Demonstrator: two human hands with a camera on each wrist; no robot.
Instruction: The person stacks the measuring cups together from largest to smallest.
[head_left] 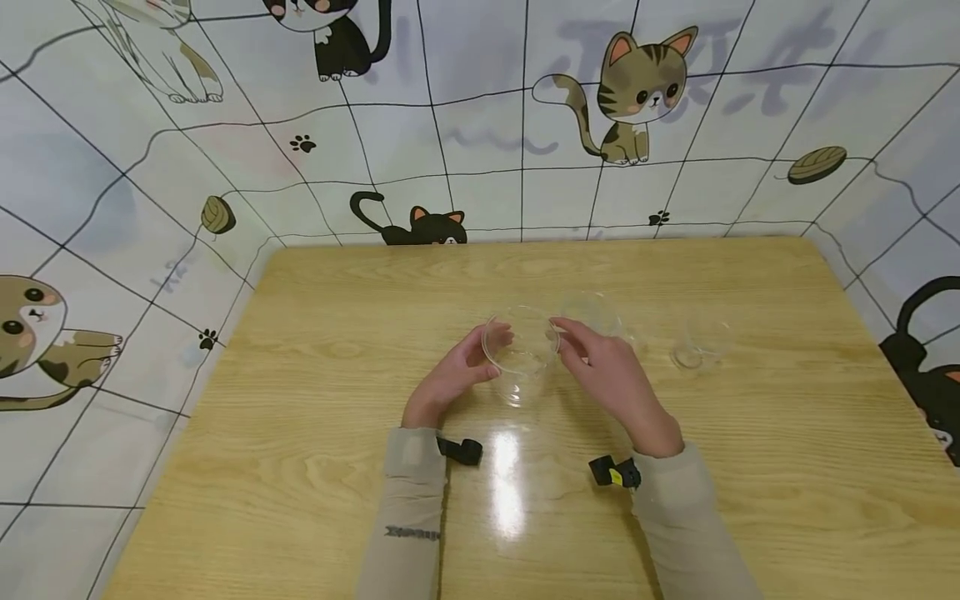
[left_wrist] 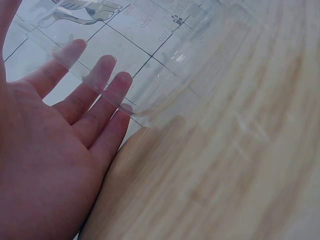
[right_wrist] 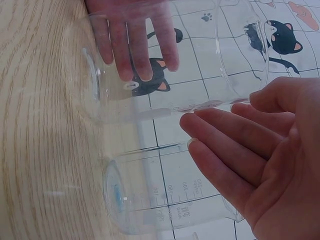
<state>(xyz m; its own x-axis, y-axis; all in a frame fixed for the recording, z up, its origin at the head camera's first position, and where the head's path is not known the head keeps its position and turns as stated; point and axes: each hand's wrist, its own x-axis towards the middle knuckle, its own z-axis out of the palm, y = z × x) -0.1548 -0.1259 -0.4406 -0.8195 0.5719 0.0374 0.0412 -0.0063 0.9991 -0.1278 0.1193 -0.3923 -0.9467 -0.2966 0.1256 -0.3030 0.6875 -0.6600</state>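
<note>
A large clear glass beaker (head_left: 520, 385) with a wide round rim stands between both hands in the head view. My left hand (head_left: 459, 371) is at its left side; in the left wrist view the nearly straight fingers (left_wrist: 117, 85) lie against the glass. At the right side, my right hand (head_left: 611, 375) touches the beaker near its rim. Its thumb (right_wrist: 272, 95) meets the rim in the right wrist view, with extended fingers (right_wrist: 225, 132) along the wall. A smaller graduated beaker (right_wrist: 165, 200) is close beyond those fingers.
The smaller beaker (head_left: 592, 310) shows faintly behind the right hand in the head view. Farther right is another clear glass vessel (head_left: 697, 346). The wooden table (head_left: 330, 308) is bordered by white tiled walls (head_left: 480, 142) with cat drawings.
</note>
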